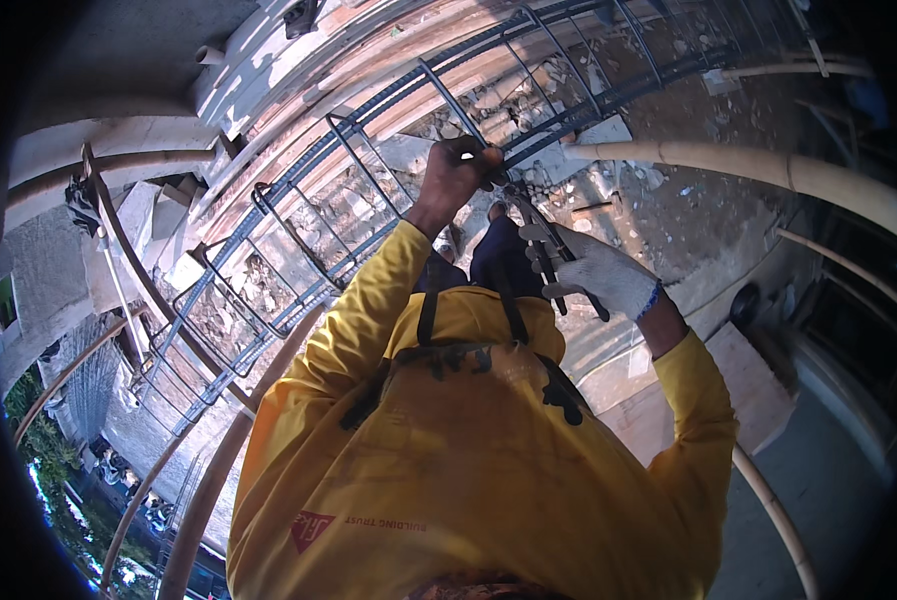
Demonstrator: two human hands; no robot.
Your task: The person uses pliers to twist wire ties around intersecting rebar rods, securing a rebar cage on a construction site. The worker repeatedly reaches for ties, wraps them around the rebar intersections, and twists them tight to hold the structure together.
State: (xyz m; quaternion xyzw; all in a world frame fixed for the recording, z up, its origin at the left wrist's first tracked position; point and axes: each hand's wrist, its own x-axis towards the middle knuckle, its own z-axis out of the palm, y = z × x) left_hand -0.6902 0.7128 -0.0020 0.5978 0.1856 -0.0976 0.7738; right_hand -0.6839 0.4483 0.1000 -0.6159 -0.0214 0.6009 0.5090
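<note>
A long cage of steel rebar (398,95) with several rectangular stirrups runs across the view in front of me, from lower left to upper right. My bare left hand (455,178) is closed in a pinch at the cage's near bar, next to a stirrup (450,100). What lies between its fingertips is too small to make out. In a pale knitted glove, my right hand (608,272) grips the dark handles of a pair of pincers (540,228). Their head points up toward the near bar, close to the left hand's fingers.
Bamboo poles (748,168) cross at the right, and more poles (208,500) stand at the lower left. Wooden planks (278,130) lie beyond the cage. Broken rubble (658,130) covers the ground below. A pale board (718,385) lies at the right.
</note>
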